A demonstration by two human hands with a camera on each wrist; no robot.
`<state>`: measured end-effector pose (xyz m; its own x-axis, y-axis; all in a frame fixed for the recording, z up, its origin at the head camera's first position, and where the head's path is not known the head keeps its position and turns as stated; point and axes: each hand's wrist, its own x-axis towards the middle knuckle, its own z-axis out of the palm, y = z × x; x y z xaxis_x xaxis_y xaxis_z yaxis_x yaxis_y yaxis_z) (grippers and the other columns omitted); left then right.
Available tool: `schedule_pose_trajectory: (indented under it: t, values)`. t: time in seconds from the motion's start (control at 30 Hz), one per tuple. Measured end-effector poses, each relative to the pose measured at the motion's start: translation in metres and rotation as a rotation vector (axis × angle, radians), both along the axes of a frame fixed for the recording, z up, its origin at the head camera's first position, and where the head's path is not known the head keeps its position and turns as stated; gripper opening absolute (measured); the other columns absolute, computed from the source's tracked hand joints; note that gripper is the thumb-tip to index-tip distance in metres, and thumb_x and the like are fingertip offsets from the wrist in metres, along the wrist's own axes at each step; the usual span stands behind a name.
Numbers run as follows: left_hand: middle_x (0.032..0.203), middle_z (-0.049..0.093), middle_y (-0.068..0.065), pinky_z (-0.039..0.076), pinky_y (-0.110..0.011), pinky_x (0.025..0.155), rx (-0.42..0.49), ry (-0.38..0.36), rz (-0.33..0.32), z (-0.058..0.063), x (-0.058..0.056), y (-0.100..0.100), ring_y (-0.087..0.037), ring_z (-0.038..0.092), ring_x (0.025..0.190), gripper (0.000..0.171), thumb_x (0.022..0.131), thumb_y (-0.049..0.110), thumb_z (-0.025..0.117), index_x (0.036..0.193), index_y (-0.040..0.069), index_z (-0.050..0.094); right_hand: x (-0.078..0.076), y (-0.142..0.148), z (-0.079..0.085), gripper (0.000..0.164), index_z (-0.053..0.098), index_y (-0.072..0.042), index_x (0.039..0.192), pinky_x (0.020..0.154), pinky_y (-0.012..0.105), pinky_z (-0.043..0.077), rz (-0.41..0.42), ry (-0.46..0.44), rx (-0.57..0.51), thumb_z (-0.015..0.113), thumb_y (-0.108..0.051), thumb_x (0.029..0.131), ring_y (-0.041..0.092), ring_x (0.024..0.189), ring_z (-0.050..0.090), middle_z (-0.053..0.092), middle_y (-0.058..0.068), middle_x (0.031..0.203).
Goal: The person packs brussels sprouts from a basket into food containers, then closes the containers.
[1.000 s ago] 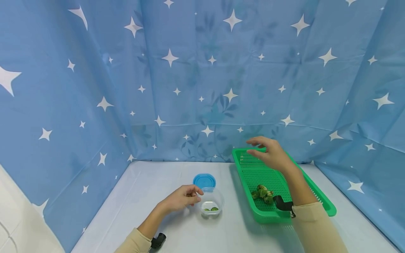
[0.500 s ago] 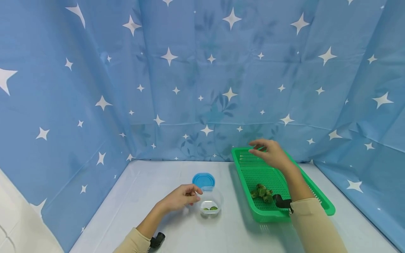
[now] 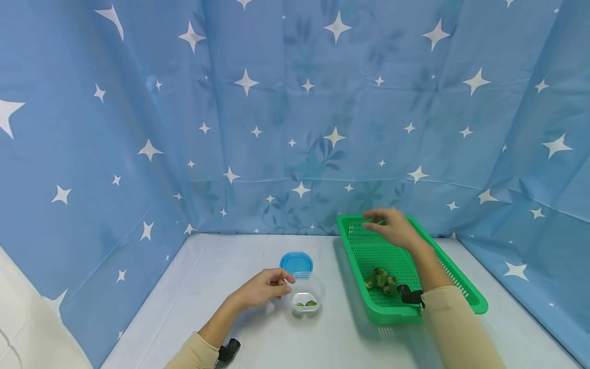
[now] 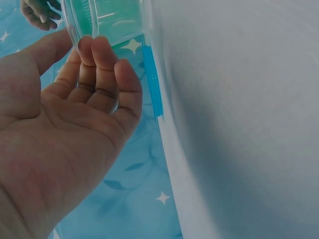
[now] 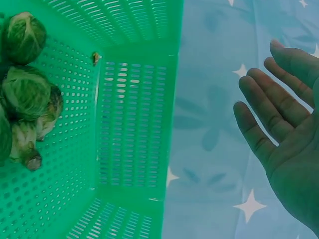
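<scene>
My left hand [image 3: 266,287] is at the left side of a small clear plastic container [image 3: 318,293], fingers loosely bent. In the left wrist view its thumb and fingertips lie close to the container's rim [image 4: 70,22]; whether they touch it cannot be told. Green Brussels sprouts [image 3: 311,303] sit on the container's bottom. Raised over the far part of a green slotted basket [image 3: 375,313], my right hand [image 3: 392,225] holds nothing, its fingers loosely extended in the right wrist view. Several Brussels sprouts [image 3: 381,281] lie heaped in the basket's near left part.
A round blue lid [image 3: 296,262] lies flat just behind the container. White cloth [image 3: 226,261] covers the table, and a blue star-patterned curtain [image 3: 276,154] hangs behind and on both sides. A small brown scrap [image 5: 95,58] lies in the basket.
The right hand has dropped slightly over the basket, its fingers shifting a little. The left hand, container, lid and sprouts stay put; the head view has tilted very slightly.
</scene>
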<state>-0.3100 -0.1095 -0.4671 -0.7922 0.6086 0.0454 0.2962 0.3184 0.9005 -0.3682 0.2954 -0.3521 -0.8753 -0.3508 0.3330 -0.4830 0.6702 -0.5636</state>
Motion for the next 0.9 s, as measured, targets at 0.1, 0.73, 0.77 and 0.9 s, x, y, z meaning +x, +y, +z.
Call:
schedule_pose_trajectory:
  t: [0.1, 0.73, 0.77, 0.9]
  values:
    - [0.089, 0.059, -0.003, 0.051, -0.036, 0.076, 0.001, -0.001, 0.000, 0.001, 0.001, 0.000, -0.019, 0.059, 0.083, 0.031, 0.105, 0.020, 0.064, 0.127, -0.001, 0.065, -0.003, 0.003, -0.003, 0.036, 0.067, -0.001, 0.133, 0.089, 0.050, 0.057, 0.008, 0.001, 0.013, 0.068, -0.021, 0.103, 0.034, 0.108, 0.068, 0.070, 0.020, 0.126]
    - [0.091, 0.060, -0.003, 0.053, -0.037, 0.077, 0.001, 0.007, -0.009, 0.000, 0.000, 0.000, -0.018, 0.059, 0.084, 0.031, 0.105, 0.021, 0.064, 0.127, -0.001, 0.065, -0.003, 0.009, -0.016, 0.041, 0.066, 0.003, 0.132, 0.089, 0.046, 0.059, 0.120, -0.246, 0.105, 0.076, -0.013, 0.096, 0.038, 0.112, 0.069, 0.068, 0.025, 0.129]
    - [0.091, 0.060, -0.003, 0.052, -0.036, 0.077, 0.000, 0.007, -0.009, 0.000, 0.000, 0.000, -0.018, 0.059, 0.084, 0.031, 0.105, 0.021, 0.064, 0.127, -0.001, 0.065, -0.003, 0.009, -0.017, 0.041, 0.066, 0.003, 0.132, 0.090, 0.046, 0.059, 0.130, -0.267, 0.106, 0.077, -0.013, 0.095, 0.039, 0.114, 0.068, 0.067, 0.025, 0.129]
    - [0.091, 0.060, -0.003, 0.052, -0.037, 0.077, -0.003, 0.003, -0.007, 0.000, 0.000, -0.001, -0.018, 0.059, 0.084, 0.031, 0.105, 0.021, 0.064, 0.128, 0.000, 0.065, -0.004, 0.011, -0.021, 0.043, 0.066, 0.004, 0.132, 0.090, 0.044, 0.060, 0.165, -0.309, 0.110, 0.078, -0.010, 0.093, 0.038, 0.113, 0.069, 0.067, 0.025, 0.129]
